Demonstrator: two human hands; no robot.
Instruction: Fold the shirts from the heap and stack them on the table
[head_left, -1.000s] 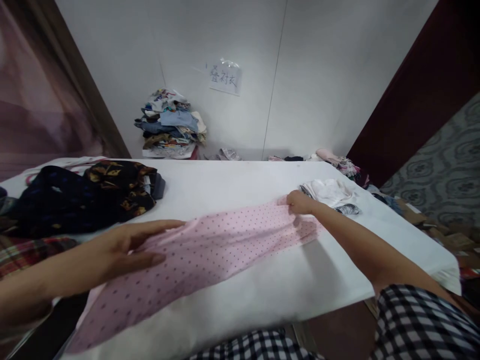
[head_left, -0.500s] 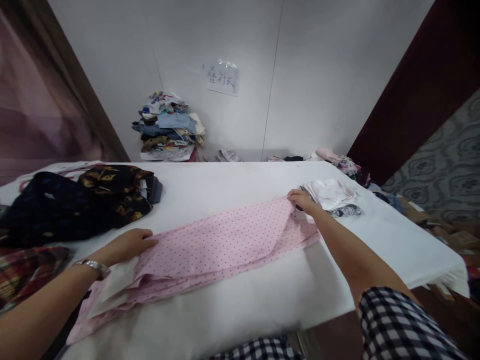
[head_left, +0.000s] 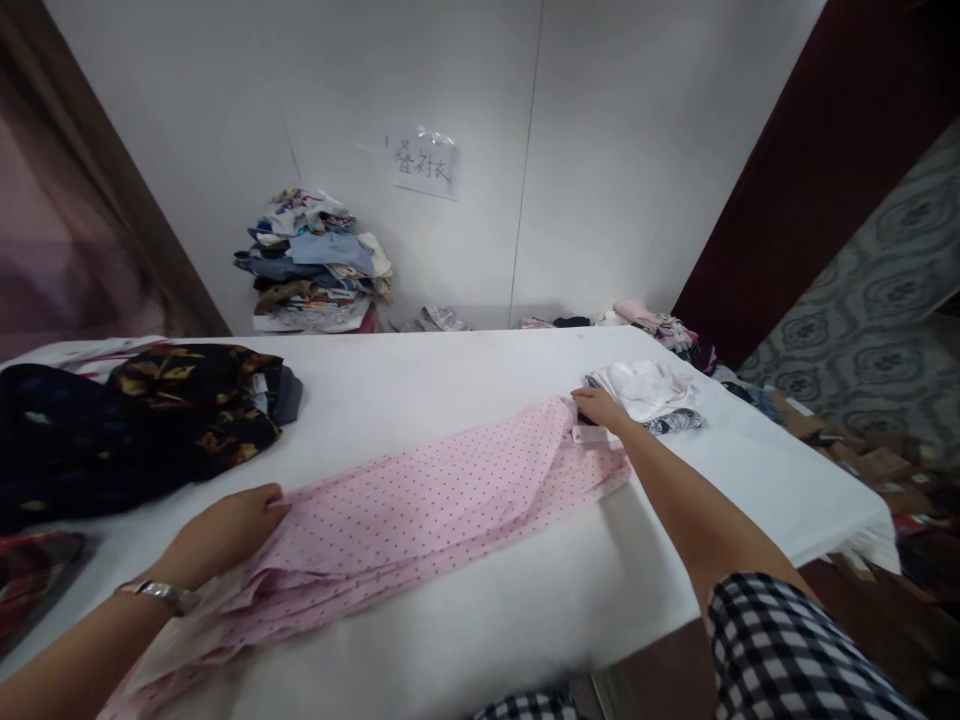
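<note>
Since a second ago I have folded the pink dotted shirt over on itself, so it now lies as a narrower, layered strip across the white table instead of spread out, and my left hand has come down from hovering above the cloth to its near left end. That hand rests on the folded edge with the fingers curled together against the fabric; I cannot tell whether they pinch it. My right hand is at the far right end of the shirt, fingers closed on the cloth near a small white tag. Just beyond it lies a small pile of white clothes. A heap of dark patterned clothes sits at the table's left, well apart from the shirt. A stack of clothes stands against the wall under a paper sign.
</note>
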